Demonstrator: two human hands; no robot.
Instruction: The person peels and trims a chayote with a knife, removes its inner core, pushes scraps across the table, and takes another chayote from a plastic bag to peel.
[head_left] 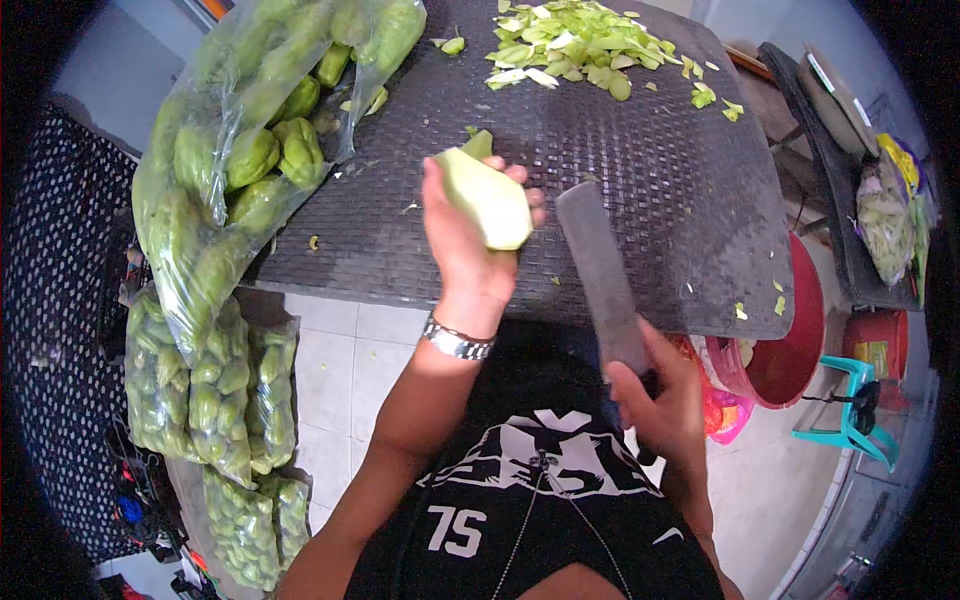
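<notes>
Clock directions from left hand, 12 = far side. Left hand (pixel 455 245) palm up, half curled, thumb on one flank and fingers on the other, cupping peeled chayote (pixel 490 205) above the woven surface (pixel 390 255). Green piece (pixel 480 143) at the chayote's 12 o'clock end; attached or loose, can't tell. Metal-band watch (pixel 458 341) on that wrist.

Right hand (pixel 660 395) at 5 o'clock, wrapped round the handle of a broad-bladed knife (pixel 597 265), thumb lying along the blade's base; handle mostly hidden. Blade points to 11 o'clock, crosses over the near edge, tip apart from the chayote.

Near edge runs below the left hand at 6 o'clock, forearm across it; right hand sits on the wearer's side of it. Rounded near corner at 4 o'clock, a few peel scraps (pixel 740 311) by it. Bare weave from the blade out to the 3 o'clock edge; another strip between left hand and the clear plastic bag (pixel 190 290) of green chayotes at 9–10. Peelings heap (pixel 580 45) at 1, near the far edge. Red tub (pixel 805 320) at 4, beyond the edge.
</notes>
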